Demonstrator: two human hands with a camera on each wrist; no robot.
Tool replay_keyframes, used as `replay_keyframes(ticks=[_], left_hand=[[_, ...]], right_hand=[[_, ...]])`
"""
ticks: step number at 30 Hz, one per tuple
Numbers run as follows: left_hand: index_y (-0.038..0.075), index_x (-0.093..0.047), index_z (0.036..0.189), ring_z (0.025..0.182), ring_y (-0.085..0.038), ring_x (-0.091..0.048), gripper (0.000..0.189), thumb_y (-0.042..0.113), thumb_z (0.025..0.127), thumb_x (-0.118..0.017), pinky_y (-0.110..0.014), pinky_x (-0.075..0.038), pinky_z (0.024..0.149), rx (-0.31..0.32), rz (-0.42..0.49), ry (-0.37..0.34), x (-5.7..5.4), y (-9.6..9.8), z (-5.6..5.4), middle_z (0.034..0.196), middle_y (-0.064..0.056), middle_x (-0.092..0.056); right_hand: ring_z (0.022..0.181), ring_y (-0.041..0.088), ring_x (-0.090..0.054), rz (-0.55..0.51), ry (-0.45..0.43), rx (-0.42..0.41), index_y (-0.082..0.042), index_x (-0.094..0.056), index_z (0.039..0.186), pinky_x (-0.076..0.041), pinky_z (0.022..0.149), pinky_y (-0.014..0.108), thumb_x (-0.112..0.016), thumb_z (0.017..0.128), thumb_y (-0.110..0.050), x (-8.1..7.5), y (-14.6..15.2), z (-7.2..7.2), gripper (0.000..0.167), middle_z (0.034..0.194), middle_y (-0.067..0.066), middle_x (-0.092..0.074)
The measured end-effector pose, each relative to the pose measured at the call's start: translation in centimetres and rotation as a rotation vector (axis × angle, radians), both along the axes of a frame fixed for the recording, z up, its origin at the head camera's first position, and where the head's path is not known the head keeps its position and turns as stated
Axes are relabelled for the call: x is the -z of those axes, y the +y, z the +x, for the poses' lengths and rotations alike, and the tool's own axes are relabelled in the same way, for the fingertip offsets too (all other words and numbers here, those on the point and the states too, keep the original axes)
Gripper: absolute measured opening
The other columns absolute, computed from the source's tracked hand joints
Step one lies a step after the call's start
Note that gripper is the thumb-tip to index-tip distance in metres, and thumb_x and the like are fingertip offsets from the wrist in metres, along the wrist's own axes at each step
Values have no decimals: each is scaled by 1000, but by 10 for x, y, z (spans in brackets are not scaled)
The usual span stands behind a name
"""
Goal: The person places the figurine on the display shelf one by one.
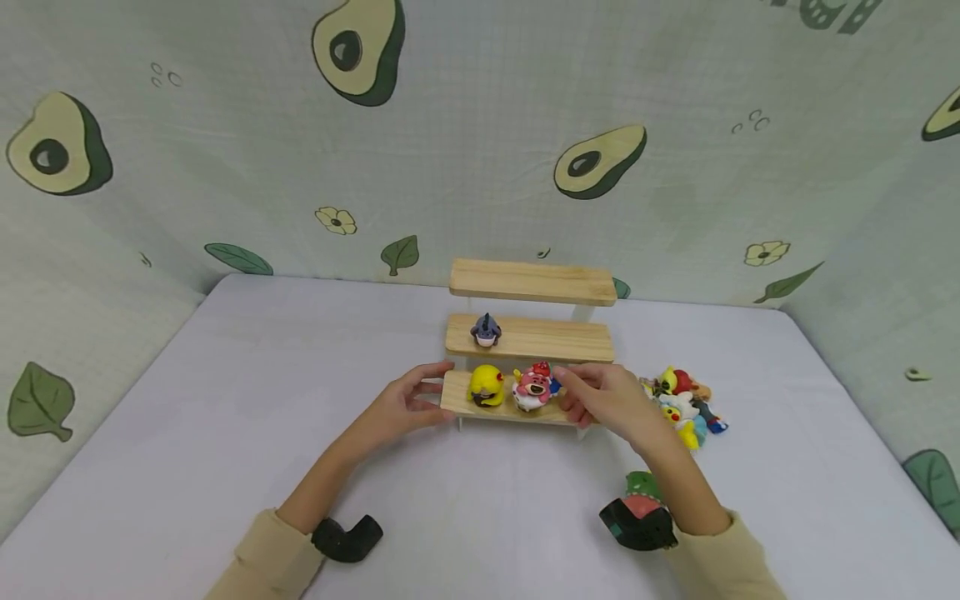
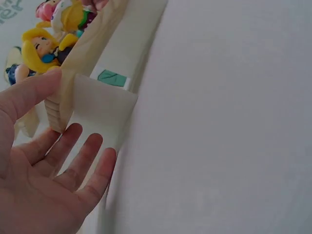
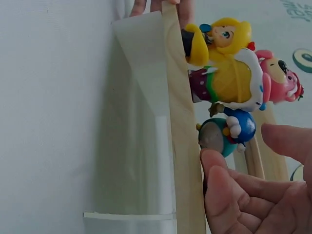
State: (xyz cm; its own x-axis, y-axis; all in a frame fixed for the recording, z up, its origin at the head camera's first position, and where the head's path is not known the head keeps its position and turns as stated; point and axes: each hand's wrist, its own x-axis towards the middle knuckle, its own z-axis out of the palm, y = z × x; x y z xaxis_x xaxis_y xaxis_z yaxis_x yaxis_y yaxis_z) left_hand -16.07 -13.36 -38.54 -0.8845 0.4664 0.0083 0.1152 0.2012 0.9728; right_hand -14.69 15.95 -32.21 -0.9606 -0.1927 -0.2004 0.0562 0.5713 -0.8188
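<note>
A three-tier wooden display shelf [image 1: 531, 337] stands near the back of the table. My left hand [image 1: 415, 398] grips the left end of its lowest tier, thumb on the wood's edge and fingers spread below in the left wrist view. On that tier stand a yellow-haired girl figurine [image 1: 487, 386] and a pink bear figurine [image 1: 534, 388] topped with a strawberry. My right hand [image 1: 611, 400] has a small blue-and-green figurine [image 3: 234, 129] beside the bear between its thumb and curled fingers. The fingertips are at its base on the tier, the thumb close to its head.
A grey-blue figurine [image 1: 486, 330] stands on the middle tier's left side; the top tier [image 1: 532, 282] is bare. Several figurines lie in a pile [image 1: 684, 404] to the shelf's right. Near my right wrist is a green-and-pink figurine [image 1: 643, 486], partly behind the black wrist camera [image 1: 637, 527].
</note>
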Motion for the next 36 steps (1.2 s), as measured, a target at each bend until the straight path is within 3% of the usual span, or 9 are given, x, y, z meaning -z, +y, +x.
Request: replay_keyframes(ticks=[4,8,16,23,36], left_hand=[[3,-36,140,118,-32,-50,69,13,82,-71,-20,-49,86,12,22,-43,7,2,-2,136,-20,-43],[2,-37,139,113,-29,-53,68,14,82,-72,-19,-48,86,10,34,-37,9,2,-2,129,-21,-47],[3,-37,138,111,-28,-54,68,14,81,-72,-19,-48,87,9,45,-54,8,3,-1,127,-20,-48],[7,-38,138,111,-26,-55,67,15,81,-72,-19,-48,87,5,40,-73,8,4,-1,127,-18,-49],[9,-38,139,112,-26,-55,67,17,82,-72,-20,-47,88,6,41,-81,9,3,-1,127,-18,-49]], right_hand=[[54,14,-55,41,19,21,2,-60,113,-50,52,27,-51,94,-40,3,-5,-1,47,70,5,-63],[51,14,-53,50,21,39,1,-61,112,-47,48,27,-50,95,-36,5,-7,-1,42,67,4,-63],[49,13,-55,-62,-15,60,4,-54,125,-52,52,33,-55,94,-25,7,-6,1,43,63,3,-62],[52,12,-56,-88,-2,54,7,-49,129,-53,55,35,-56,93,-23,7,-4,4,47,63,2,-60],[39,12,-47,84,63,68,8,-50,126,-40,43,26,-55,91,-20,8,-14,3,45,56,3,-56]])
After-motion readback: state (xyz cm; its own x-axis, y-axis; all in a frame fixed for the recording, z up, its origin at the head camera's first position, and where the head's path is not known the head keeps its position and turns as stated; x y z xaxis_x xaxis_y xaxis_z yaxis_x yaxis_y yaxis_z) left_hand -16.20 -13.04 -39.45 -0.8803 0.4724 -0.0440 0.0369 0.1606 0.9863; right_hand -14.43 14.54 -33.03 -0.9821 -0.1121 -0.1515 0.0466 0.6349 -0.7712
